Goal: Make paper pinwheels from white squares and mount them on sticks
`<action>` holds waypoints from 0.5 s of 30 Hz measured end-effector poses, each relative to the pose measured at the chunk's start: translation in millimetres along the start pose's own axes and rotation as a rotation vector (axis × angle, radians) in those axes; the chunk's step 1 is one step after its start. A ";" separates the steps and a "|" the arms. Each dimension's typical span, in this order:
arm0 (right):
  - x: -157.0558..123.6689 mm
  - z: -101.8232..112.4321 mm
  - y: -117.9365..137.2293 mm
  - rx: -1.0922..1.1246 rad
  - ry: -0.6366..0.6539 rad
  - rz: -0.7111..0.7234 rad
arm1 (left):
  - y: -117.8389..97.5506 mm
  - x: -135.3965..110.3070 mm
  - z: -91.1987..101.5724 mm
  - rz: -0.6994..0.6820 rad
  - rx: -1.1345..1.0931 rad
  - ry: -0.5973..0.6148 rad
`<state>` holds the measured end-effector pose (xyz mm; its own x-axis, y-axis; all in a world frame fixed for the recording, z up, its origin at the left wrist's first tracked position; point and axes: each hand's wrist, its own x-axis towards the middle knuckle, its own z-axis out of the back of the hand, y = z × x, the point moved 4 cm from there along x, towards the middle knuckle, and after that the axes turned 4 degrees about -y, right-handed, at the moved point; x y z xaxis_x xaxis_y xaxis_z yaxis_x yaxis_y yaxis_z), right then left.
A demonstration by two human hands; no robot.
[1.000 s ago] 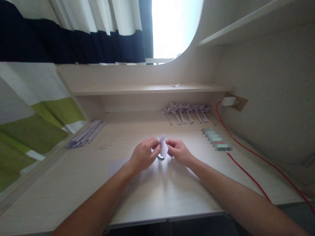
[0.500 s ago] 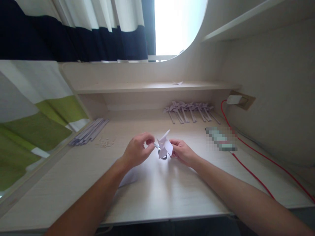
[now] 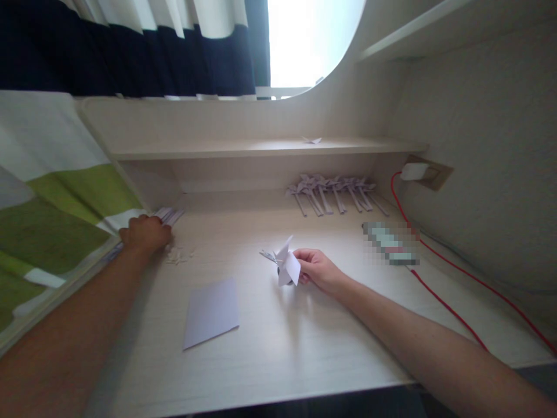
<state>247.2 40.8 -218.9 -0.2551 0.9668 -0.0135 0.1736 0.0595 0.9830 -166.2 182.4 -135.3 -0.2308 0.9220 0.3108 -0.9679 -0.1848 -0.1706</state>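
A white paper pinwheel head is pinched in my right hand, its folded blades facing left. Partly behind the pinwheel are scissors, blades pointing left; whether the hand also touches them I cannot tell. My left hand rests over a pile of pale paper sticks at the desk's left side. Its fingers are curled down, with the tips hidden, so what lies in them cannot be made out. Small pale bits are scattered just right of that hand.
A square paper sheet lies on the desk. Several finished paper pinwheels line the back. A folded paper piece sits on the shelf. At right are a blurred-out phone-like device and a red cable.
My left hand has moved from beside the pinwheel to the stick pile at far left, uncovering the square sheet. The right hand still holds the pinwheel, now turned slightly. The view has shifted a little.
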 end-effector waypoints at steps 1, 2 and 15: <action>-0.1 -0.4 0.8 0.000 0.003 -0.004 | 5.2 5.3 -3.3 0.022 0.021 0.019; -0.2 -0.8 1.7 0.001 0.006 -0.008 | 9.3 10.7 -6.7 0.044 0.042 0.035; -0.5 -0.6 3.6 0.037 0.005 -0.029 | 12.5 56.0 -23.6 0.048 0.033 0.111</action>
<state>247.3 40.4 -215.3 -0.2648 0.9634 -0.0407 0.2011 0.0964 0.9748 -188.9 239.7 -142.0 -0.2668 0.9433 0.1976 -0.9590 -0.2395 -0.1513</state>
